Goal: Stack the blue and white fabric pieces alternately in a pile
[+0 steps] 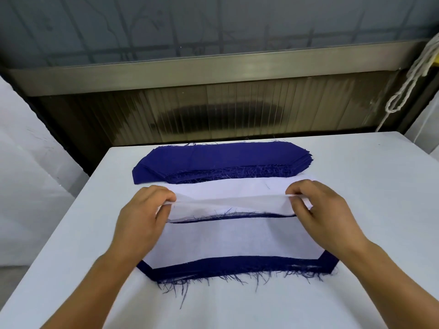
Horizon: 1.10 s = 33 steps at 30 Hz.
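A white fabric piece (228, 203) is stretched between my hands, lifted a little above the table. My left hand (142, 217) pinches its left end and my right hand (320, 212) pinches its right end. Under and behind it lies more white fabric (225, 186). Nearer to me sits the mixed pile (232, 243), white on top, with a frayed dark blue piece (237, 268) showing along its front edge. A stack of dark blue pieces (221, 160) lies at the far side of the table.
The work surface is a white table (356, 210). Behind its far edge stands a ribbed brown panel (213, 108) under a metal rail. A white cord (411, 74) hangs at the upper right. White material lies at the left edge (28, 174).
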Each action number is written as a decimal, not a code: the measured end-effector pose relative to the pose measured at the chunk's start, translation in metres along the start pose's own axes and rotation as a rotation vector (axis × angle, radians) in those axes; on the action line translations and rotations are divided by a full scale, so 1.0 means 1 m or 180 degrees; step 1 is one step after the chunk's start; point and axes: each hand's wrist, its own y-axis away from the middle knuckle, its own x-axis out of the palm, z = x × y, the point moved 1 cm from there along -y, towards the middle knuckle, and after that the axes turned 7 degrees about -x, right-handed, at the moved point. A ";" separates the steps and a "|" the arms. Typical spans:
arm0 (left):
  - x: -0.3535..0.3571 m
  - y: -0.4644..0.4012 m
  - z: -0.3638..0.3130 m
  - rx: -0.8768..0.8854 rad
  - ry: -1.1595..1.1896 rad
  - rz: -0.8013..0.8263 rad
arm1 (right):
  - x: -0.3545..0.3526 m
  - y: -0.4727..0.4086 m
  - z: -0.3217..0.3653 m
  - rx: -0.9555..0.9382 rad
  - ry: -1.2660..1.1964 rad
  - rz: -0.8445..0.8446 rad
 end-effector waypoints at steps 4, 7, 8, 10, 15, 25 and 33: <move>-0.042 0.008 0.004 -0.0198 0.0459 0.0748 | -0.028 0.009 0.012 0.0420 -0.0746 0.0728; -0.054 0.002 0.012 -0.0700 0.0626 0.1629 | -0.033 0.005 0.007 0.0757 -0.1140 0.1512; -0.053 -0.001 0.013 -0.0772 0.0548 0.1974 | -0.031 0.002 0.003 0.0845 -0.1101 0.1719; -0.046 -0.004 0.011 -0.0820 0.0313 0.2225 | -0.023 -0.002 -0.002 0.0895 -0.0736 0.1755; -0.038 -0.009 0.003 -0.0606 0.0119 0.0550 | -0.012 -0.002 -0.001 -0.0121 0.0437 0.0042; 0.007 0.060 0.032 0.0594 -0.0165 0.0589 | 0.036 0.065 -0.025 -0.1269 0.0544 0.0138; 0.013 0.062 0.041 0.0547 -0.0158 0.0507 | 0.032 0.066 -0.020 -0.1293 0.0382 0.0121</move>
